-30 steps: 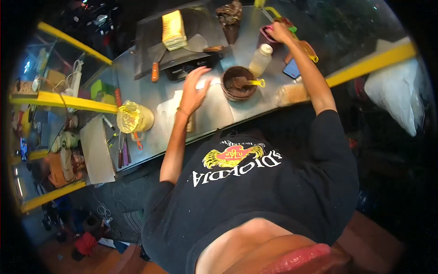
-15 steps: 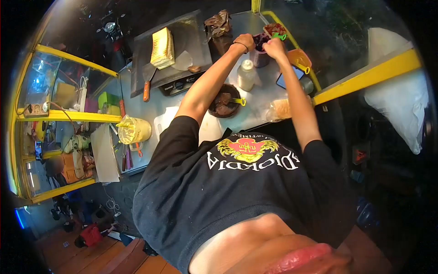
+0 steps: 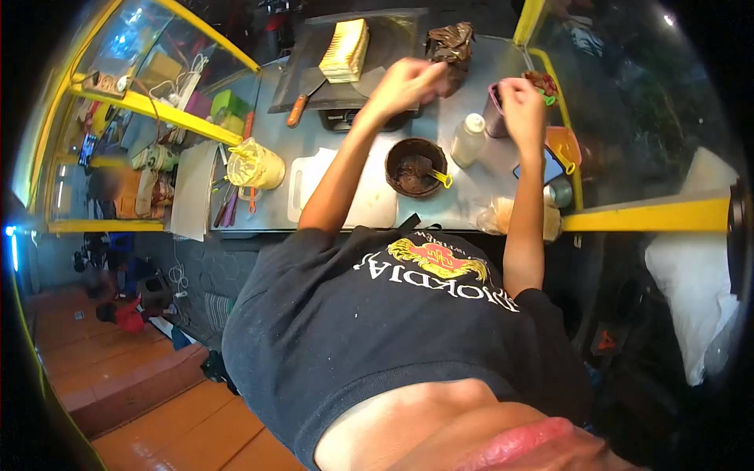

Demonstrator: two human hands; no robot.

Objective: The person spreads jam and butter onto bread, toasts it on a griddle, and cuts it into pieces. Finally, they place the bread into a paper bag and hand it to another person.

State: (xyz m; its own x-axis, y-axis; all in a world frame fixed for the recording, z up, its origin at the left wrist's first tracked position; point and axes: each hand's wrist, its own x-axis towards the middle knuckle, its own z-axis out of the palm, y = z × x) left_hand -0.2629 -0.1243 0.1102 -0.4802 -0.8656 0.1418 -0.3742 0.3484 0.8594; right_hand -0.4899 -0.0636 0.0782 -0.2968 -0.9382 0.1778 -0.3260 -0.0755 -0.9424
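My left hand is raised over the table, between the griddle and a crumpled dark plastic bag. Motion smears its fingers, and no held object can be made out. My right hand has its fingers bent together at the rim of a purple container; what they grip, if anything, is hidden. A white-capped clear bottle stands between my arms. Nearer my body is a brown bowl of dark paste with a yellow-handled utensil.
A stack of sliced bread rests on the griddle beside an orange-handled spatula. A white board and a tub of pale spread are at left. Right stand an orange container and the yellow frame.
My left hand has left the purple container and moved left, toward the griddle. My right hand stays by the container. The view has shifted, with the table items appearing further right.
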